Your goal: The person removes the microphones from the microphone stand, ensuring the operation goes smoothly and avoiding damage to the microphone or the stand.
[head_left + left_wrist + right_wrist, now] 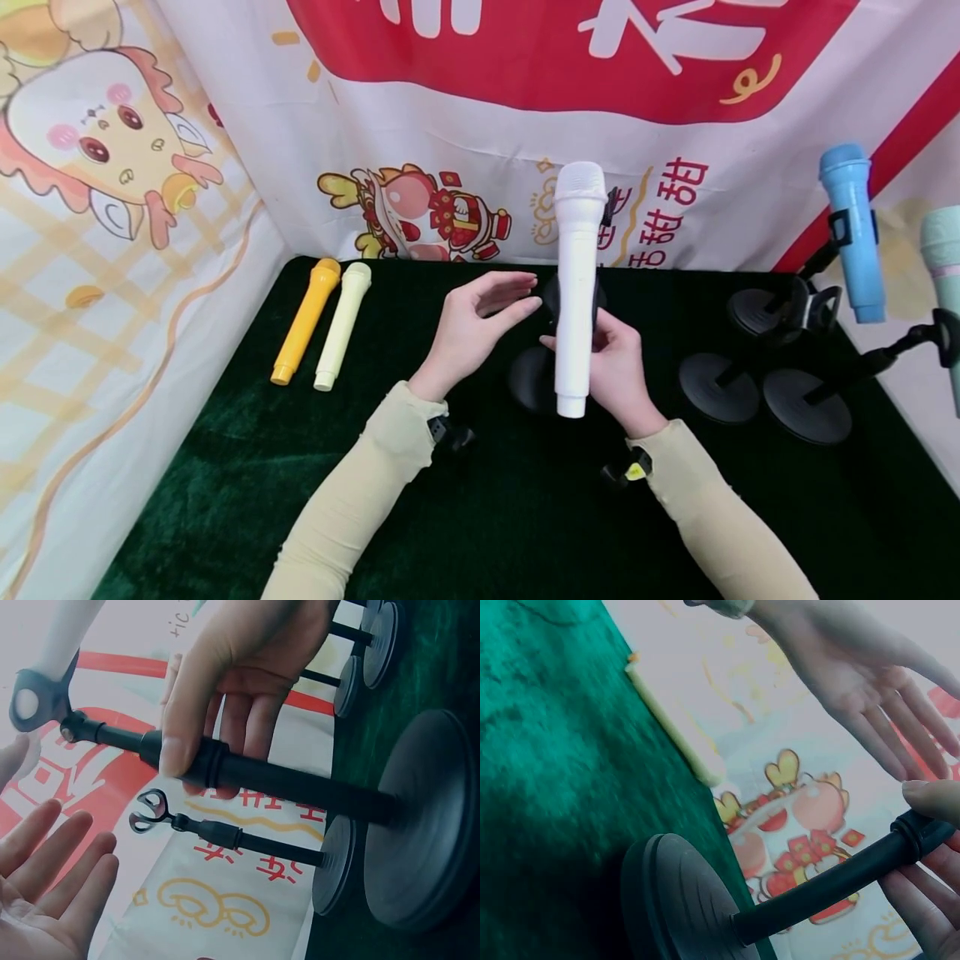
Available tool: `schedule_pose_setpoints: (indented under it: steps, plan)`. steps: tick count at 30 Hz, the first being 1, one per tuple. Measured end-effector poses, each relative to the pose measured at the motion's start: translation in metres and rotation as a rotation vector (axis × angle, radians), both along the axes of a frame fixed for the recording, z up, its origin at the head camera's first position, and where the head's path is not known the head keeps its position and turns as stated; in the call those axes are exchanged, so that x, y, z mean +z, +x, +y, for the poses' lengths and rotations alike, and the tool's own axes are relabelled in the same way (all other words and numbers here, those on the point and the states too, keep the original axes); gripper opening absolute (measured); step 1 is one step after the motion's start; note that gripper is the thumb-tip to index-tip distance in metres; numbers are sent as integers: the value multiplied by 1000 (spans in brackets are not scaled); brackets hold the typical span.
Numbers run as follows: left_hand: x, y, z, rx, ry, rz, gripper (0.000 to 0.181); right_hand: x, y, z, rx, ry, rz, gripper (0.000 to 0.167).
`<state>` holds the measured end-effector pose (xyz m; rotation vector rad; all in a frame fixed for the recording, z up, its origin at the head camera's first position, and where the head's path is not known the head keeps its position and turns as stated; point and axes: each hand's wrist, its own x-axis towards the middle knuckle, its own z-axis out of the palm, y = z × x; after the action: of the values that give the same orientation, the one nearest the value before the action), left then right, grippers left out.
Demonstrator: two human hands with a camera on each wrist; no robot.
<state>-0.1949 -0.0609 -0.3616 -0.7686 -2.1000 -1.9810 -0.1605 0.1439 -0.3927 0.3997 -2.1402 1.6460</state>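
White mic (577, 292) clipped on black stand (531, 383), mid-frame; three look mounted, two left
Blue mic (855, 250) and mint mic (943, 250) sit on stands (806, 408) at right; orange mic (305, 323) and cream mic (342, 328) lie loose on the counter (225, 500), left of frame. Right grip (621, 367) wrapped round the black stand's shaft; left grip (476, 325) released near the white mic, fingers extended, holding nothing

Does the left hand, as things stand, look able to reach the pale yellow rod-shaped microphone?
Probably yes: the left hand holds nothing, and only dark green cloth lies between it and the pale yellow microphone.
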Motion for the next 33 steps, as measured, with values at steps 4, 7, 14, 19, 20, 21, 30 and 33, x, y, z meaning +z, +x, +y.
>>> schedule_pose_setpoints:
  steps: [4,7,14,19,20,21,30,33]
  plan:
    - [1,1,0,19,15,-9,30,-17,-8,-4,30,-15,-17,29]
    - [2,2,0,25,30,-9,28,-19,-9,-9,44,-22,-25,31]
    - [1,2,0,29,56,31,26,-9,-2,-20,87,-24,-42,30]
    - [1,2,-1,30,64,56,28,9,8,-26,85,1,-58,29]
    - [1,2,-1,30,67,57,28,9,7,-26,85,5,-57,30]
    - [1,2,0,30,69,58,28,9,7,-26,85,10,-55,30]
    - [9,5,1,31,73,46,27,-17,-11,-17,123,16,-87,36]
    - [12,8,2,38,49,37,28,-17,-12,-15,130,34,-79,32]
